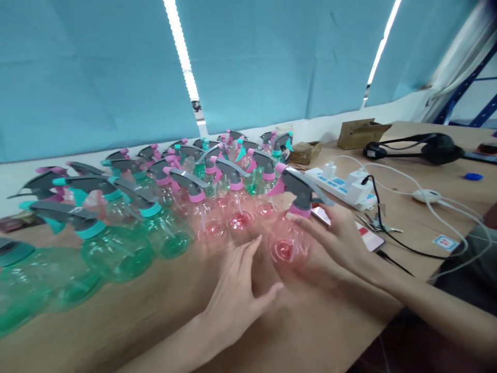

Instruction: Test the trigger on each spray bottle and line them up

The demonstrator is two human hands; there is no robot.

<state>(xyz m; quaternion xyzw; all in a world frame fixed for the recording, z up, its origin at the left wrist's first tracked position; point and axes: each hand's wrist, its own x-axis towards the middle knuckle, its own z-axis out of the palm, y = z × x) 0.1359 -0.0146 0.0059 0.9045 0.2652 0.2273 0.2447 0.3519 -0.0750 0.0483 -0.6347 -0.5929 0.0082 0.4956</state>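
Observation:
A pink see-through spray bottle [285,246] with a grey and pink trigger head stands upright at the right front of a crowd of spray bottles. My right hand [344,241] is at its neck, with fingers laid against the bottle just under the pink collar. Left of this bottle, my left hand [236,292] hovers low over the table, thumb spread from the fingers and nothing in it. Just beyond my left fingertips stands another pink spray bottle [239,210]. Green spray bottles [116,251] with turquoise collars fill the left front, mixed with pink ones behind.
On the brown table [310,331], a white power strip [336,184] with plugged-in chargers lies to the right. Near it are keys [378,223], a phone [368,237], cables and a black headset [423,147]. Cardboard boxes [361,133] stand at the back, before blue blinds [116,67].

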